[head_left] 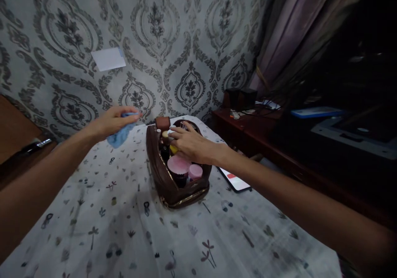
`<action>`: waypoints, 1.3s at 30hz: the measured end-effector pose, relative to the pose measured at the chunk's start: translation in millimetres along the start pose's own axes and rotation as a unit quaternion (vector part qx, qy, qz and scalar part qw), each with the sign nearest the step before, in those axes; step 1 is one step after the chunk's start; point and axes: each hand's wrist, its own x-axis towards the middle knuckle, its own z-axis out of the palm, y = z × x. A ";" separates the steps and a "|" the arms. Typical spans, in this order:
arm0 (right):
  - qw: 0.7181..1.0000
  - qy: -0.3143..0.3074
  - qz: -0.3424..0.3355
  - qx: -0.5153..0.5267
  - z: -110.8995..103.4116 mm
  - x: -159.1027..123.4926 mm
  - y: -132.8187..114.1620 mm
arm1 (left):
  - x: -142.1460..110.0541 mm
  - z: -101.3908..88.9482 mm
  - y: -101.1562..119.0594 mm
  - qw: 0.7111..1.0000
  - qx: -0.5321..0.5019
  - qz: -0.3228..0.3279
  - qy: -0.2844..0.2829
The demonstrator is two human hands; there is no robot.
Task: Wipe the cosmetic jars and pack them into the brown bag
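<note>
A brown zip-top pouch (pixel 164 178) stands open on the table, packed with small bottles and jars, two with pink lids (pixel 179 164). My right hand (pixel 190 143) reaches into its top with the fingers curled round something among the bottles; a yellow item shows just under the palm. My left hand (pixel 112 121) hovers to the left of the pouch, fingers closed on a blue cloth (pixel 120 136) that hangs below it.
The table wears a white cloth with small printed figures (pixel 124 228). A phone (pixel 235 180) lies right of the pouch by the table edge. A dark wooden desk (pixel 248 125) with small boxes stands at the right. Patterned wallpaper is behind.
</note>
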 end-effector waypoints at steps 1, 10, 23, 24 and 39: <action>1.000 0.008 -0.003 0.003 -0.9 -1.5 -0.1 | -5.3 -5.8 -14.9 1.000 -0.007 -0.026 0.007; 0.960 0.254 -0.014 0.116 -3.8 -26.6 -50.3 | -105.9 9.9 -177.8 0.934 0.311 -0.161 0.076; 0.921 0.239 -0.136 0.277 46.9 -16.1 -173.5 | -169.8 29.9 -215.7 0.889 0.379 -0.200 0.158; 0.919 0.222 -0.128 0.301 51.6 -13.2 -174.6 | -171.8 22.5 -215.9 0.882 0.384 -0.211 0.174; 0.776 0.113 0.152 0.601 121.1 24.8 -198.7 | -206.2 -17.3 -245.0 0.860 0.341 -0.318 0.207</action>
